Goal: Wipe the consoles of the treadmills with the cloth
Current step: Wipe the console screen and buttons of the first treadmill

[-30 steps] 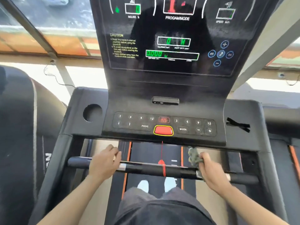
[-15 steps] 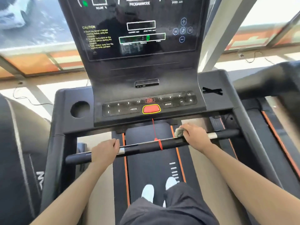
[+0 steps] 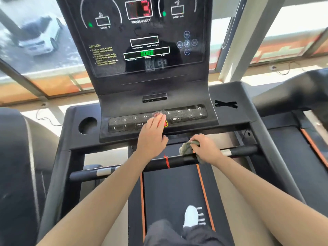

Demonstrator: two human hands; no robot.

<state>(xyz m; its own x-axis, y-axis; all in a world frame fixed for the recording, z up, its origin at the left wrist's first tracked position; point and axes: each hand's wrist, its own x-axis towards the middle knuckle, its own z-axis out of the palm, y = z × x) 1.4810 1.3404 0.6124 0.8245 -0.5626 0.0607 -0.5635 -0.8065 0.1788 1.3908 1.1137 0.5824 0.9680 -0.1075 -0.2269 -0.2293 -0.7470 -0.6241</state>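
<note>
A black treadmill (image 3: pixel 262 132) fills the view, its frame matte and rounded at the corners, with a dark belt (image 3: pixel 172 192) edged by two orange stripes running below both hands. Rising above the hands is the console (image 3: pixel 150 68), a tall glossy black panel with green and red lit readouts, curving down into a sloped keypad strip (image 3: pixel 186 114) of flat numbered buttons. A round cup hole (image 3: pixel 87 125) is sunk into the plastic deck well to the left of the left hand. A black tubular handlebar (image 3: pixel 177 161) with silver bands crosses under both wrists; a thin red cord (image 3: pixel 166 161) is tied around it between the two arms. The left hand (image 3: pixel 152 137) lies flat and open, fingers spread on the keypad over a red button (image 3: pixel 166 123). The right hand (image 3: pixel 205 148), just beside it, has its grip closed around a crumpled grey-green cloth (image 3: pixel 186 148), pressed on the handlebar. One white shoe (image 3: pixel 190 216) stands on the belt.
</note>
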